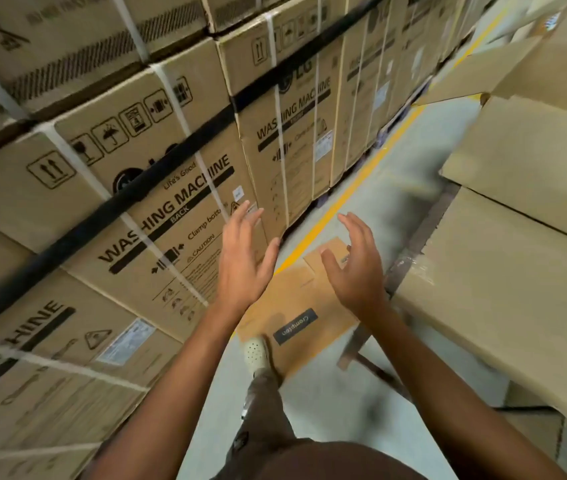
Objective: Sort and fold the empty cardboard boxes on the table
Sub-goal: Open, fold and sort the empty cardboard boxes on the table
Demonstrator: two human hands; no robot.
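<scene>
Head view: left hand (244,261) and right hand (356,271) raised apart, fingers spread wide, holding nothing. Below them, flattened brown cardboard box with black label (296,306) on grey concrete floor (313,407), touching pale perforated shoe (256,351). Stacked tan washing-machine cartons (171,216) at left.

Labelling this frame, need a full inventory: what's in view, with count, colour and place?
washer boxes: many, brown with white straps, stacked along the left
plain boxes: several, tan, stacked on the right
table frame: one, dark brown, under the plain boxes
flat box: one, orange-brown with a dark label, on the floor at centre
line: one, yellow, on the floor beside the washer boxes
floor: grey, aisle
shoe: one, cream, at the flat box's near edge
left hand: open, raised above the flat box
right hand: open, raised above the flat box
</scene>
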